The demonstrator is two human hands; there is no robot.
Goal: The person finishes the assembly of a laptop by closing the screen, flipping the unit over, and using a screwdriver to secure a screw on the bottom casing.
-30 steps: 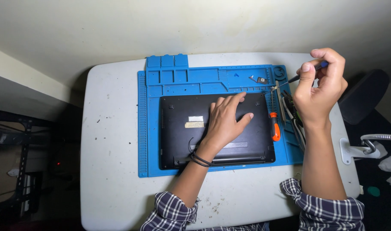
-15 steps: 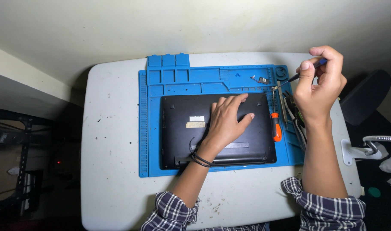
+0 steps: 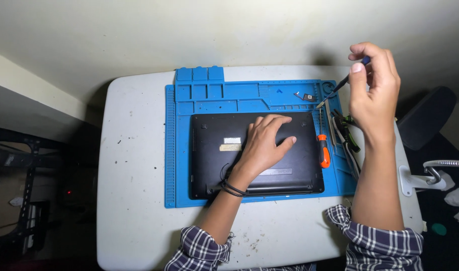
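The head view looks down on one white table point(image 3: 134, 200). One blue mat point(image 3: 171, 150) lies on it and reaches the far edge. One black laptop point(image 3: 209, 165) lies upside down in the middle of the mat.

There are two hands. The left hand point(image 3: 264, 145) lies flat and open on the laptop, fingers spread, gripping nothing. Black bands sit around its wrist. The right hand point(image 3: 372, 83) is raised above the mat's far right corner. Its thumb and fingers pinch one thin screwdriver point(image 3: 340, 85). The tip points down at that corner, just above the mat.

One orange screwdriver point(image 3: 323, 150) lies on the mat, just beside the laptop's right edge. More tools point(image 3: 347, 135) lie along the mat's right edge. The right arm covers part of them, so I cannot count them. One small part point(image 3: 307, 97) lies near the far right corner. It is too small to make out.

Both sleeves are checked and are cut off at the bottom.
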